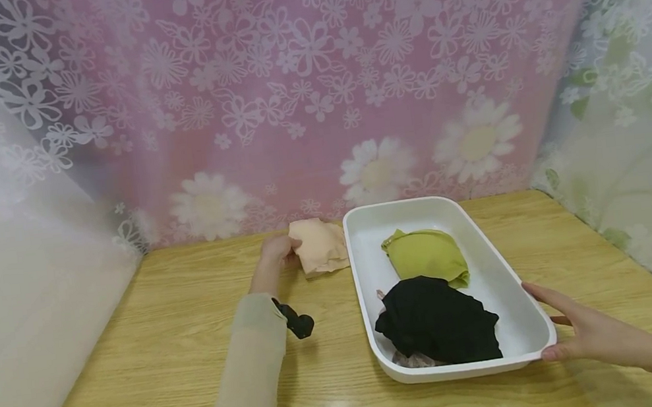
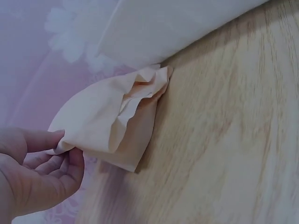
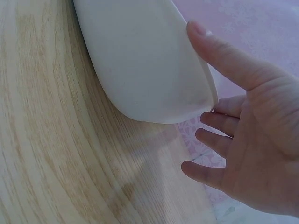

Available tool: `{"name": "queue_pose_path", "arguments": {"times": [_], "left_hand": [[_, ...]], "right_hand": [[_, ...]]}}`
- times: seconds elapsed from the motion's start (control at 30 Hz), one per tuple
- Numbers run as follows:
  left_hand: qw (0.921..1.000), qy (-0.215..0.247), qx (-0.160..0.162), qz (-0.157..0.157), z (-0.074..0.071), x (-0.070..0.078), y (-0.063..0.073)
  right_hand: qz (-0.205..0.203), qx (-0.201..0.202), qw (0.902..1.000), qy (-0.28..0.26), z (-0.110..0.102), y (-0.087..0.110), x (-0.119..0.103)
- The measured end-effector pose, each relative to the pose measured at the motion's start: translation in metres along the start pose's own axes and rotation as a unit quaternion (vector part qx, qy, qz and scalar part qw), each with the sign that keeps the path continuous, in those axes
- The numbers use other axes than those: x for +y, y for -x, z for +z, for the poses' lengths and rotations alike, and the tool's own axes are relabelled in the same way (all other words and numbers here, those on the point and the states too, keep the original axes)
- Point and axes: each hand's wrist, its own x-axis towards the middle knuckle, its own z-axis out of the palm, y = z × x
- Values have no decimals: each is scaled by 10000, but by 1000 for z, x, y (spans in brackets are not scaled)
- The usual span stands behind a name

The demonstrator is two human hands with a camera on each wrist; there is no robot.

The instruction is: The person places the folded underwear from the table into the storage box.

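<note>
A folded peach-coloured cloth (image 1: pixel 320 246) with wavy edges lies on the wooden table, left of a white plastic tub (image 1: pixel 369 321). My left hand (image 1: pixel 277 252) pinches its left corner between thumb and fingers; the left wrist view shows this hand (image 2: pixel 44 168) and the layered folds of the cloth (image 2: pixel 100 109). At the tub's near right corner, my right hand (image 1: pixel 596 334) touches the rim with spread fingers. In the right wrist view, the thumb of the right hand (image 3: pixel 261 116) lies along the rim of the tub (image 3: pixel 145 70), and the lower fingers are off it.
Inside the tub lie a yellow-green folded garment (image 1: pixel 427 256) and a crumpled black garment (image 1: pixel 437 324) nearer to me, partly over a pale item (image 1: pixel 417 360). A pink floral curtain (image 1: pixel 291 101) hangs along the table's back edge, with pale sheets at both sides.
</note>
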Motion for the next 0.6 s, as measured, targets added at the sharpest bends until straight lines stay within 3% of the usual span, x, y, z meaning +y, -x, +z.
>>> {"name": "queue_pose_path", "arguments": {"times": [0.23, 0.6], "left_hand": [[9985, 194, -232, 458, -5, 14, 10], [9947, 396, -400, 863, -35, 39, 35]], "right_hand": [[1, -33, 9999, -97, 0, 0, 1], [-62, -92, 9998, -137, 0, -1, 3]]}}
